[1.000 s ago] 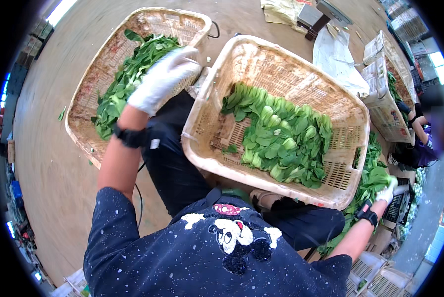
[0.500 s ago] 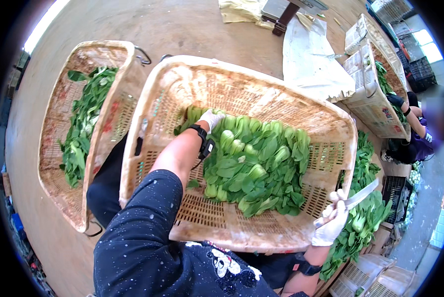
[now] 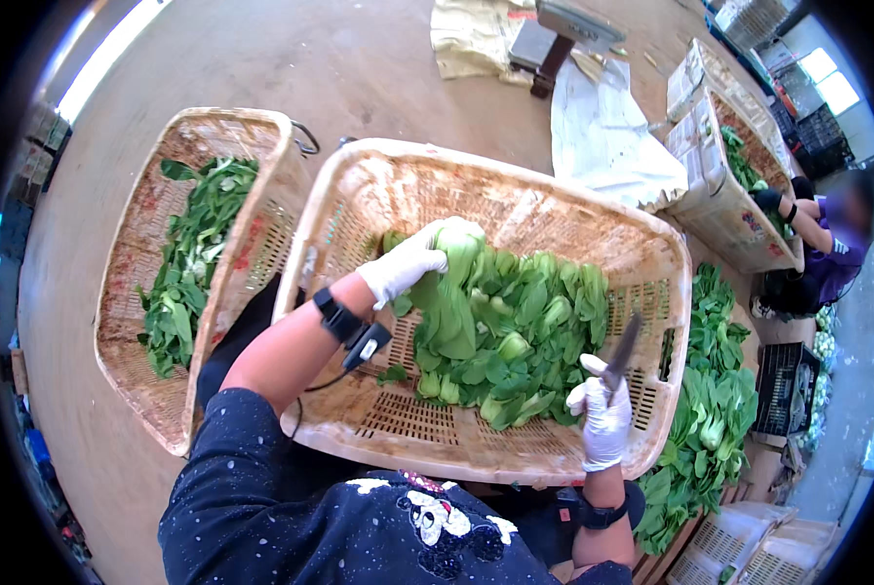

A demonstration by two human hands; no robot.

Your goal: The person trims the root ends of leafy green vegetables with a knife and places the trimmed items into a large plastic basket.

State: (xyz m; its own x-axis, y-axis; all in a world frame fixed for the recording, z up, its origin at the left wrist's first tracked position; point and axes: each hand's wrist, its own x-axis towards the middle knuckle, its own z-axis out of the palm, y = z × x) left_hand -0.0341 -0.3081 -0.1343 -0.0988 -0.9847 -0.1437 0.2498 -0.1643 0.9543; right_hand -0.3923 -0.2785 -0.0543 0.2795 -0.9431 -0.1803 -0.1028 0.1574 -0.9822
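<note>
Bok choy (image 3: 450,292) has risen, hanging leaves-down from the left hand (image 3: 407,265).

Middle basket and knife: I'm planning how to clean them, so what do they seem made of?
The middle basket looks like stained, matte moulded plastic, given its regular slots. The knife has a thin, smooth grey blade, probably metal; the right hand hides most of its handle.

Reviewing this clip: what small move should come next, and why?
Perhaps bring the knife nearer the bok choy the left hand holds over the basket: its pale base is exposed, and the right hand holds the knife apart from it.
</note>
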